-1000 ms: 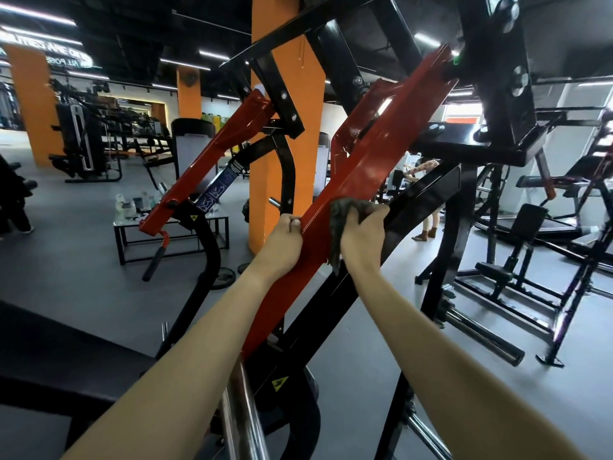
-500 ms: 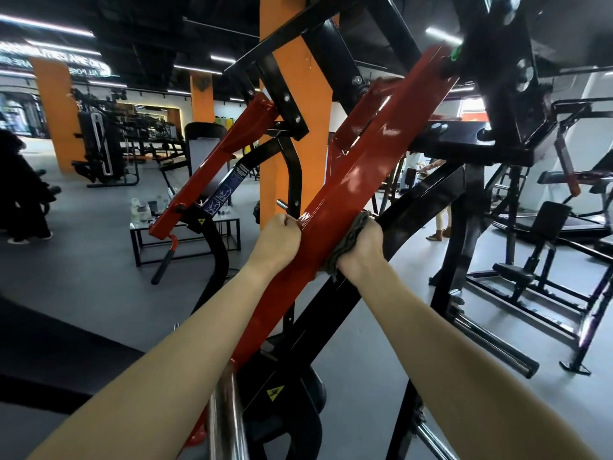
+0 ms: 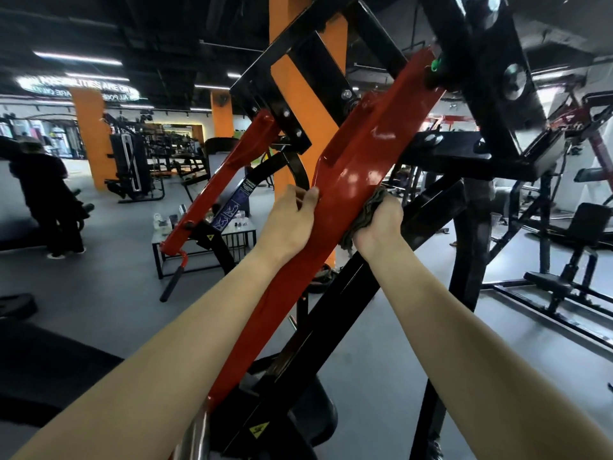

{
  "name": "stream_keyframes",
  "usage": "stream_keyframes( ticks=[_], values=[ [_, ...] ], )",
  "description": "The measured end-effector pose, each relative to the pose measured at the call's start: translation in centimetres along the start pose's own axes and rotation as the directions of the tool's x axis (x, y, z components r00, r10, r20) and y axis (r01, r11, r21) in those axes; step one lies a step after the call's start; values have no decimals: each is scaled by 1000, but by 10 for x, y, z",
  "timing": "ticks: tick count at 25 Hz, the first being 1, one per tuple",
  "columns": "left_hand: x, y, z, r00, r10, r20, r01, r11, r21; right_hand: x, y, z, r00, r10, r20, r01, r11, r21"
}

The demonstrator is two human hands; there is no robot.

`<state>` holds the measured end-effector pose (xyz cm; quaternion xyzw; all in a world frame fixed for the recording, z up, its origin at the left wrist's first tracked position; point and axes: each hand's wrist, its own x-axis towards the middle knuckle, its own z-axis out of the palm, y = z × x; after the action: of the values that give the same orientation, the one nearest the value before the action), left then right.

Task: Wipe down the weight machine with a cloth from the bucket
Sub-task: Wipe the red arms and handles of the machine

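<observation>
Head view: we look up along the weight machine's red lever arm (image 3: 365,151), with both our hands at about mid-length.
Long axis: the arm runs from 7 o'clock near us up to 1 o'clock, where it meets the black frame (image 3: 491,94).
Left hand (image 3: 292,224): fingers curled over the arm's 9 o'clock edge, gripping it, apparently to steady it.
Right hand (image 3: 381,224): fingers curled round the grey cloth (image 3: 363,217), pressing it against the arm's 3 o'clock edge.
Cloth position: bunched between our right palm and the metal, a tail hanging toward 7 o'clock.
Key relation: our hands sit level across the arm. We judge the next stroke must follow the axis, toward 1 o'clock or back toward 7 o'clock.
Change: a second ago the cloth lay over the arm's front face under our right fingers. Now it hugs the side edge. Our left grip looks unchanged.
Bucket: not in view.
</observation>
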<state>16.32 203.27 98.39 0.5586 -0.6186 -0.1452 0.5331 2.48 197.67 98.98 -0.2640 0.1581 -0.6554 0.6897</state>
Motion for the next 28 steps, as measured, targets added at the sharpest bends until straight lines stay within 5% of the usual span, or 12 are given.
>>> stream_keyframes(
  ticks=[7, 12, 16, 21, 28],
  values=[
    [6, -12, 9, 991, 129, -25, -127, 990, 68, -7, 37, -17, 999, 33, 19, -34, 999, 17],
    [1, -6, 11, 993, 116, -36, -115, 993, 21, 9, 10, -4, 999, 25, 29, -28, 993, 111],
    [-1, -7, 11, 993, 91, -68, -88, 995, 50, -13, 46, -27, 995, 92, 40, -92, 996, -15],
    [-6, -1, 13, 997, 56, -57, -51, 995, 84, 14, 6, -22, 987, 74, 141, -90, 989, 114],
    [-14, 14, 18, 995, -5, -97, 12, 997, 80, -5, 31, -44, 982, 119, 150, -124, 992, 29]
  ],
)
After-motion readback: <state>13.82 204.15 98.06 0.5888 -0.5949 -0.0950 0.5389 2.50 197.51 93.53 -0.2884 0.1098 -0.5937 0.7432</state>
